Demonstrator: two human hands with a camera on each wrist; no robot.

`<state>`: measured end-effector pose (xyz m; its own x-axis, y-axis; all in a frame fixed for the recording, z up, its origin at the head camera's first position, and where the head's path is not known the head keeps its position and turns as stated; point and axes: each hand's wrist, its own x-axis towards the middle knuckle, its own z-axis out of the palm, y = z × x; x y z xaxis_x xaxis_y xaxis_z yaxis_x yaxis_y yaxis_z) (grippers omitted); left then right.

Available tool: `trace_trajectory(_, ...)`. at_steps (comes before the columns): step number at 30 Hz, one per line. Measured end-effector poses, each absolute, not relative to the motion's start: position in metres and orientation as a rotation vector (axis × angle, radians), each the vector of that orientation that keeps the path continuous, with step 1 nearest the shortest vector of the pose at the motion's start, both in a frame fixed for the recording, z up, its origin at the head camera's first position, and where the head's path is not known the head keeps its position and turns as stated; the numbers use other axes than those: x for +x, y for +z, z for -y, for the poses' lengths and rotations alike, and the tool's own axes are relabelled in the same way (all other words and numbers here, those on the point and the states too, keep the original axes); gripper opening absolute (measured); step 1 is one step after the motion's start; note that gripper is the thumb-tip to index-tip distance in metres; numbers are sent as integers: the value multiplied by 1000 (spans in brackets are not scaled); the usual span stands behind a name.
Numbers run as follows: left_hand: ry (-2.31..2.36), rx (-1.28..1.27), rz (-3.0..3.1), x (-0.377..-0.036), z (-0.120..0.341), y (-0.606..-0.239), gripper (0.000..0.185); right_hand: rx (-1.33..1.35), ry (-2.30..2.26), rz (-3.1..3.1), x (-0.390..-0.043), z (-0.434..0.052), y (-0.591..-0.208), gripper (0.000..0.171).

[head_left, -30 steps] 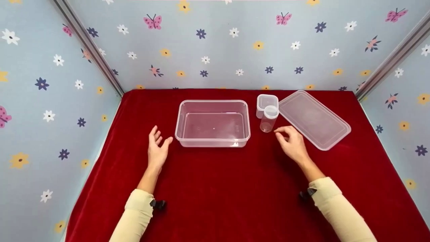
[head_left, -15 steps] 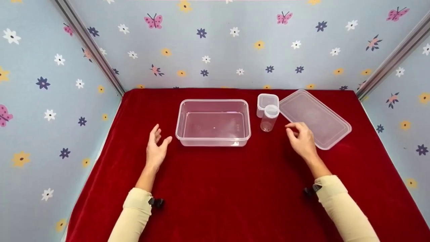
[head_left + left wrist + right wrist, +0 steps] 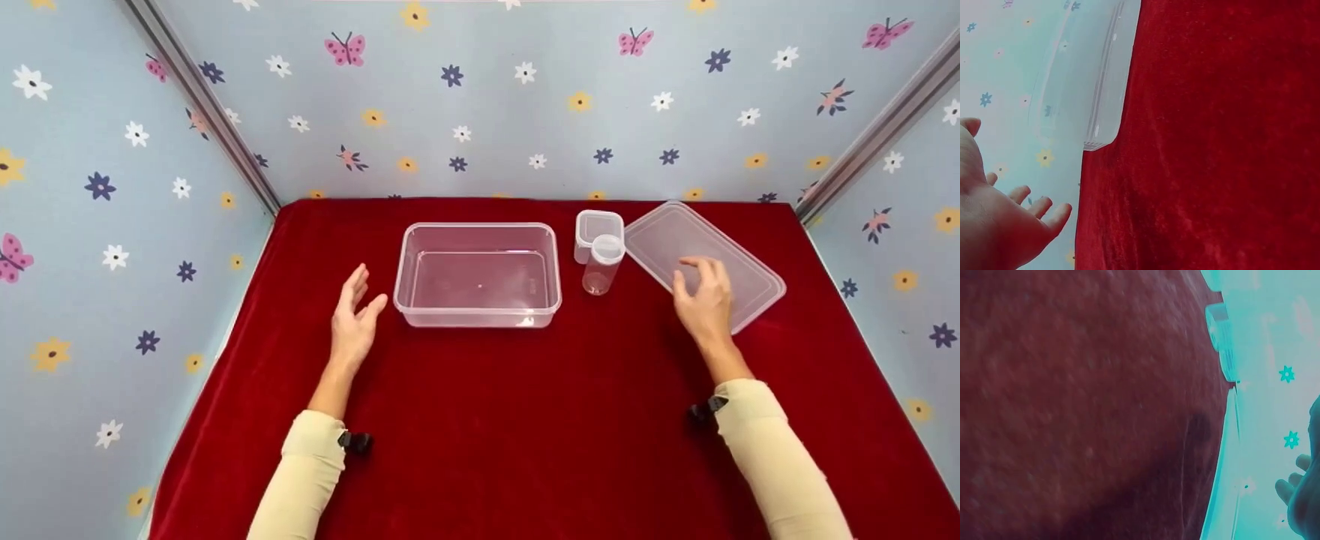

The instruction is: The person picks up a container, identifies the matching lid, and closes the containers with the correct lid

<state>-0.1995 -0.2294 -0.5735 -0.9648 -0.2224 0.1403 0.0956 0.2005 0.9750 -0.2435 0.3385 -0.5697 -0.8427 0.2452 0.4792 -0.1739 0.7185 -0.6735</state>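
A clear rectangular plastic box (image 3: 477,319) sits without its lid at the back middle of the table. My left hand (image 3: 355,321) is held just left of it, fingers extended and thumb apart, holding nothing; the left wrist view has this hand (image 3: 1002,225) at the lower left, near the box's side (image 3: 1111,84). Over the flat translucent lid (image 3: 664,234) at the right is my right hand (image 3: 706,300), with fingers loosely bent and a gap to the thumb. Only part of the right hand (image 3: 1300,500) appears in its own wrist view.
Between box and lid stand a small square lidded container (image 3: 598,223) and, in front of it, a slim round lidded jar (image 3: 602,268). Red cloth (image 3: 495,420) covers the table. Flower-patterned panels (image 3: 495,97) with metal corner posts (image 3: 202,105) enclose the back and sides.
My right hand has moved right, from beside the round jar to over the lid, and its thumb and fingers have spread apart. The left hand has shifted slightly forward.
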Motion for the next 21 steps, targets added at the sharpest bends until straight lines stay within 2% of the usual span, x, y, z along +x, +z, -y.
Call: trace_trajectory(21,-1740,1,2244,-206,221,-571,67,-259,851,2353,-262,-386,-573,43)
